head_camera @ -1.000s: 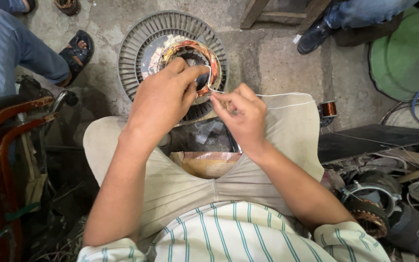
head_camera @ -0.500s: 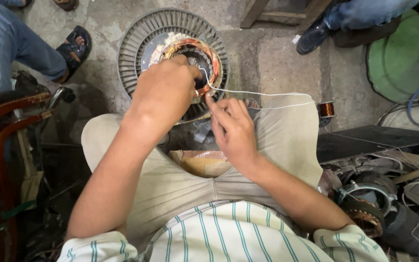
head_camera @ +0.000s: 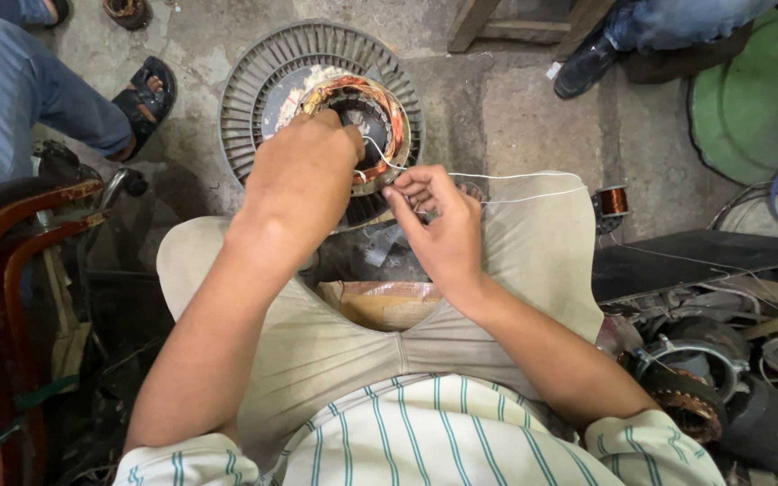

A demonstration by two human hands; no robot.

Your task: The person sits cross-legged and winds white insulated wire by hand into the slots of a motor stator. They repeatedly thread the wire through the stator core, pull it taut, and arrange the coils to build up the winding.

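A heavy, rigid motor stator (head_camera: 353,117) is steadied at its copper winding by the closed left hand (head_camera: 303,175); thin, limp white thread (head_camera: 515,175) is pinched by the right hand (head_camera: 438,225)

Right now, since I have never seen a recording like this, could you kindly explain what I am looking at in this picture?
The picture comes from a camera worn on a person's head, looking down at their own lap and two bare hands. The person sits low over a rough concrete floor. In front of their knees lies a round finned motor housing with a ring of copper windings inside. The left hand rests on that ring. The right hand pinches a thin white thread that runs from the windings out to the right. A small spool of copper wire lies nearby, and other motor parts are heaped at the right. Other people's feet show at the top.
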